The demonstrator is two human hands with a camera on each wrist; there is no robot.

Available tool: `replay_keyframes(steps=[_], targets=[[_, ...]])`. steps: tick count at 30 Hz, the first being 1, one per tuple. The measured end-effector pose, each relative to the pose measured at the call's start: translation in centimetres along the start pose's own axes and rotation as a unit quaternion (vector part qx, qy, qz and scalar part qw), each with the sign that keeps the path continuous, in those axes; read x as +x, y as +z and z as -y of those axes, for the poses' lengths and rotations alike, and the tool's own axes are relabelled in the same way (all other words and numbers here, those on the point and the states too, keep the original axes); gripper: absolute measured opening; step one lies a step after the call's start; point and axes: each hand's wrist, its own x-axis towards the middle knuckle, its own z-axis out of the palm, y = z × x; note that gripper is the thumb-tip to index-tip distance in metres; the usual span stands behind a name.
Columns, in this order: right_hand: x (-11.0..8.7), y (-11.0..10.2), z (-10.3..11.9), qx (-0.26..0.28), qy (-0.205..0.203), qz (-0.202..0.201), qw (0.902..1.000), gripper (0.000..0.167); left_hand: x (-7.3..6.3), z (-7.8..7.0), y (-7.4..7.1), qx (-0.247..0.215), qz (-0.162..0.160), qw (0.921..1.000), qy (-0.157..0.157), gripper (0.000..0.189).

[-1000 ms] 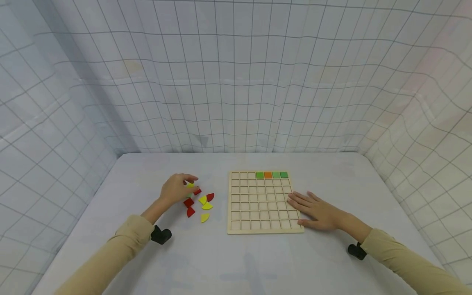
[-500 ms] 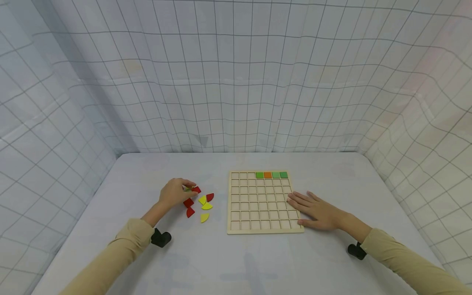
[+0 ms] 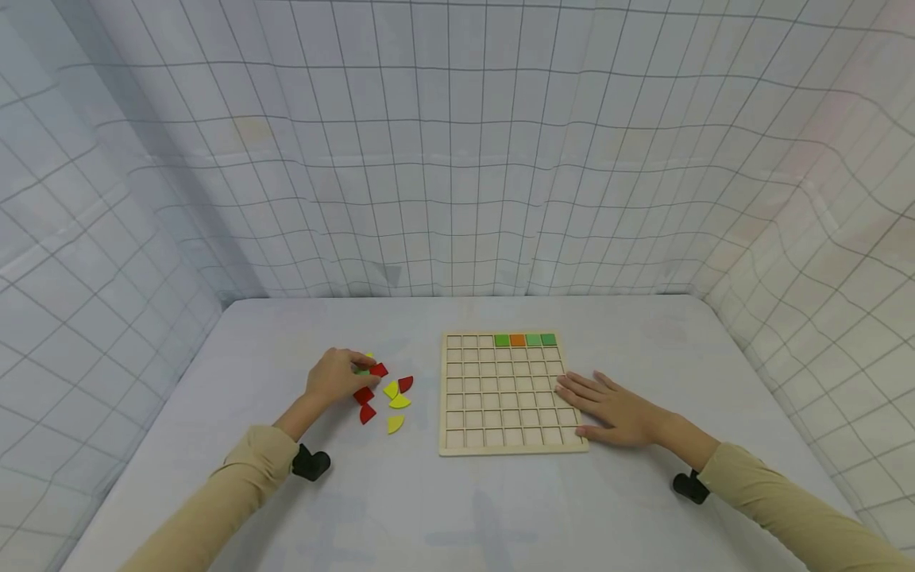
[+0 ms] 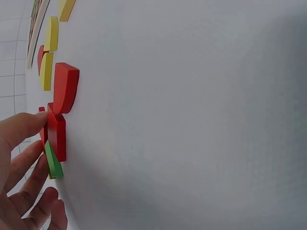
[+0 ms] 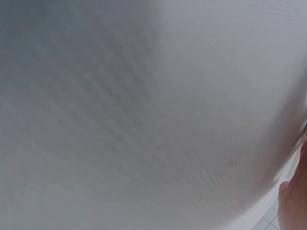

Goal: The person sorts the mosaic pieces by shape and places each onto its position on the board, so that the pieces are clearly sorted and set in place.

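My left hand (image 3: 336, 376) is over the loose tiles left of the board, thumb and forefinger pinching a red square tile (image 3: 379, 369). Below that hand lie another red tile (image 3: 364, 396) and a red quarter-circle tile (image 3: 368, 414). A green tile (image 4: 54, 165) shows by the fingertips in the left wrist view, mostly covered by the hand in the head view. My right hand (image 3: 616, 409) lies flat with spread fingers over the right edge of the wooden grid board (image 3: 442, 397). Green and orange tiles (image 3: 518, 340) fill the right end of the board's back row.
Right of my left hand lie yellow tiles (image 3: 399, 402) and a dark red quarter-circle tile (image 3: 406, 384). A yellow tile (image 3: 368, 355) peeks out behind the left fingers. White gridded curtains (image 3: 457, 159) enclose the white table (image 3: 286, 516) at the back and sides.
My left hand has come down and slightly back, its thumb and forefinger closing about the red square tile. A yellow tile behind the fingers shows again. My right hand stays still.
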Motion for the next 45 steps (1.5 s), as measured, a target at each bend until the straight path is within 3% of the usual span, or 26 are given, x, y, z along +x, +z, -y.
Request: replay_keyframes(steps=[29, 45], targets=[[0.0, -0.3, 0.3, 0.006, 0.006, 0.004, 1.0, 0.071, 0.3, -0.1, 0.2, 0.005, -0.008, 0.9999, 0.011, 0.032], [0.0, -0.3, 0.2, 0.005, 0.002, 0.004, 1.0, 0.071, 1.3, -1.4, 0.3, 0.012, -0.013, 0.9998, 0.009, 0.036]])
